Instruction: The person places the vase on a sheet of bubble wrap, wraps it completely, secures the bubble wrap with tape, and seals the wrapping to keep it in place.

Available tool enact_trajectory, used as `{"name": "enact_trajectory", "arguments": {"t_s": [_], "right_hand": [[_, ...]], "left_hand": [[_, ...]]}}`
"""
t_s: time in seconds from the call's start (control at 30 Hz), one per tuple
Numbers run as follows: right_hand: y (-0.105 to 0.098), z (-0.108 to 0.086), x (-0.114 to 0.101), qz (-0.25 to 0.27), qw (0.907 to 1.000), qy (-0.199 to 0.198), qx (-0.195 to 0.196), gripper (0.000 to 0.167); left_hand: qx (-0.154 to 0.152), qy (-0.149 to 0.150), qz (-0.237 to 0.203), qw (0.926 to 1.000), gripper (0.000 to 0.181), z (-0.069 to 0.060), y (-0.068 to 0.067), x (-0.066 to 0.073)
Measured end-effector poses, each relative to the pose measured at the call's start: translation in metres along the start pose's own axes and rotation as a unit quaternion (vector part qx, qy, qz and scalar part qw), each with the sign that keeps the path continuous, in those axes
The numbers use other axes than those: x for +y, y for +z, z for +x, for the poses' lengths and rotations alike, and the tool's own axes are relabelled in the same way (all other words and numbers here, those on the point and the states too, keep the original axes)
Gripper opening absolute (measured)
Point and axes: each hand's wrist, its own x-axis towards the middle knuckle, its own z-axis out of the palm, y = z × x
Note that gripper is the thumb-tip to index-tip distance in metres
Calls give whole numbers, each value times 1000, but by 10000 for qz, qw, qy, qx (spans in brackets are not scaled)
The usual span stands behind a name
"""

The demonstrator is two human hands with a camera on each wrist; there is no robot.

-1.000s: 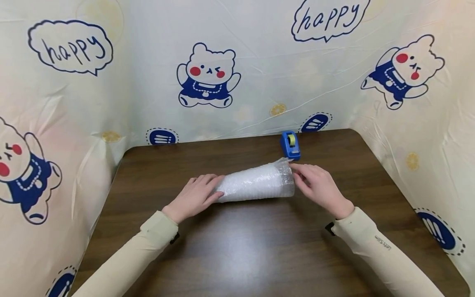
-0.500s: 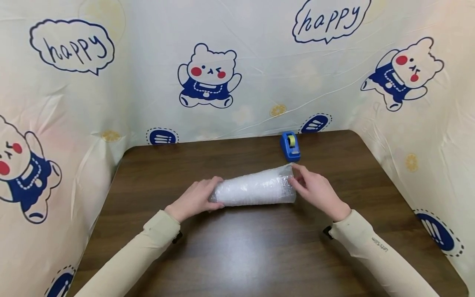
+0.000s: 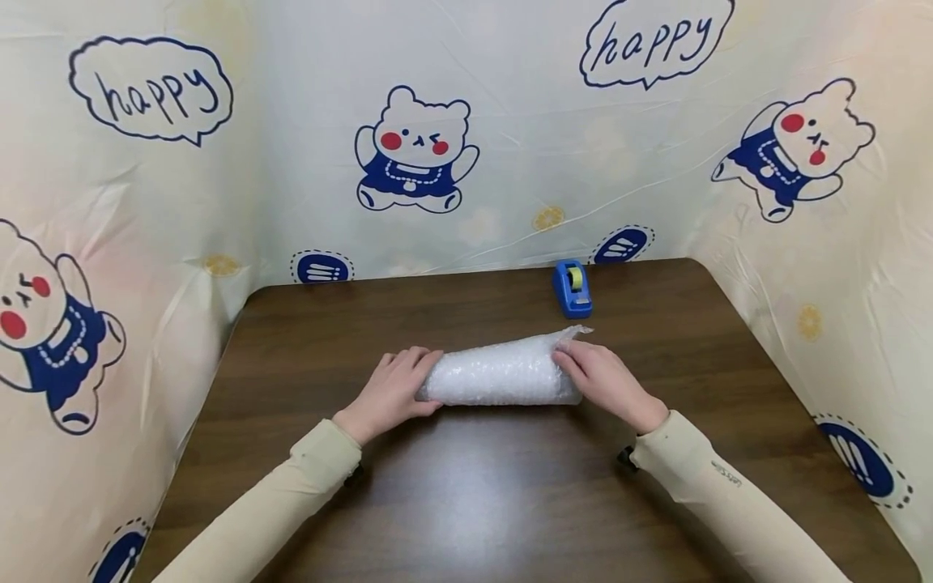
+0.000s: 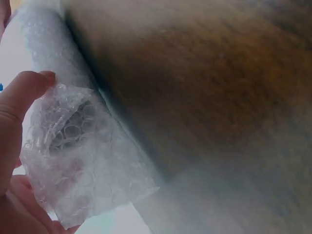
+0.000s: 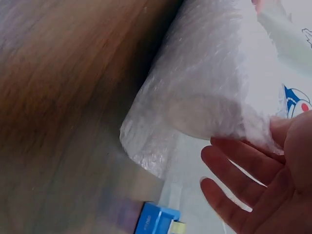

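A white cylindrical bundle in clear bubble wrap [image 3: 503, 372] lies sideways on the dark wood table [image 3: 466, 486]. Around its narrower left end my left hand [image 3: 394, 389] curls, thumb in front and fingers behind. The left wrist view shows the thumb on the loose, open end of the bubble wrap [image 4: 107, 161]. At the wider right end, my right hand [image 3: 608, 380] pinches the wrap's edge between thumb and index finger. Its other fingers [image 5: 229, 170] extend below the opening in the right wrist view. A round rim shows through the wrap there; what is inside is otherwise hidden.
A blue tape dispenser [image 3: 573, 290] with a yellowish roll stands near the back edge, behind the bundle's right end. Behind and beside the table hangs a pale printed curtain [image 3: 510, 146] with cartoon bears.
The bundle has turned slightly and come a little nearer. My right hand has moved left and in over the wrap's right end, folding its edge. My left hand has closed round the left end.
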Motion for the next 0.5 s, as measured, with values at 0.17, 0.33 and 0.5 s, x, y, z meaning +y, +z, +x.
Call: {"name": "enact_trajectory", "arguments": {"t_s": [0.17, 0.33, 0.5], "right_hand": [[1, 2, 0, 8, 9999, 94, 112, 16], [0, 1, 1, 136, 9991, 223, 322, 25], [-7, -1, 3, 162, 9971, 505, 543, 29]], "left_hand": [[21, -72, 60, 10000, 78, 1, 3, 0], [-202, -172, 67, 9996, 86, 2, -2, 2], [-609, -276, -42, 9978, 101, 2, -11, 4]]}}
